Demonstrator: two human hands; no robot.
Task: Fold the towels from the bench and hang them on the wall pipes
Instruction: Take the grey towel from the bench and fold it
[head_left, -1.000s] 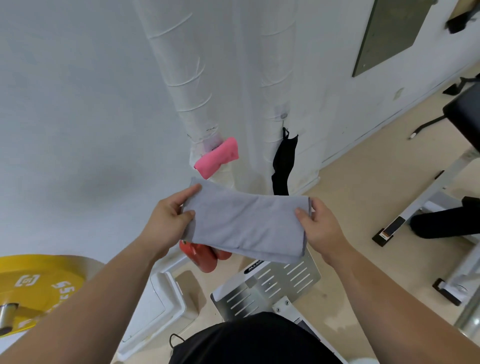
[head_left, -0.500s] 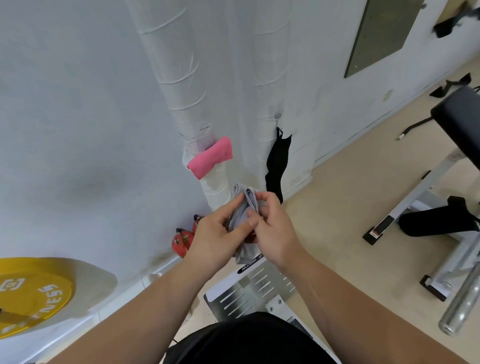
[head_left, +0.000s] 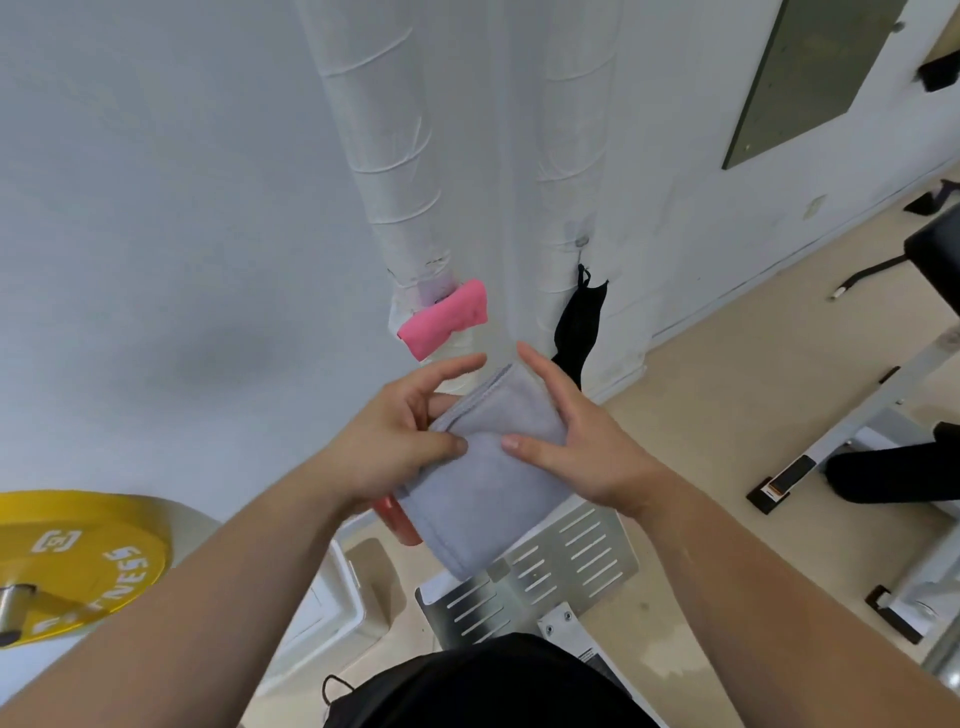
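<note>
grey towel (head_left: 488, 467) folded over, apparently halved, no longer stretched

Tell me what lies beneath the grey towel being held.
A red object pokes out past the left edge of the grey towel, and a slotted metal plate lies lower down. The towel hides most of the red object.

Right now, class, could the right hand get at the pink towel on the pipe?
Probably yes: the right hand opens toward the pink towel with nothing between, though its thumb presses the folded grey towel, which the left hand grips.
</note>
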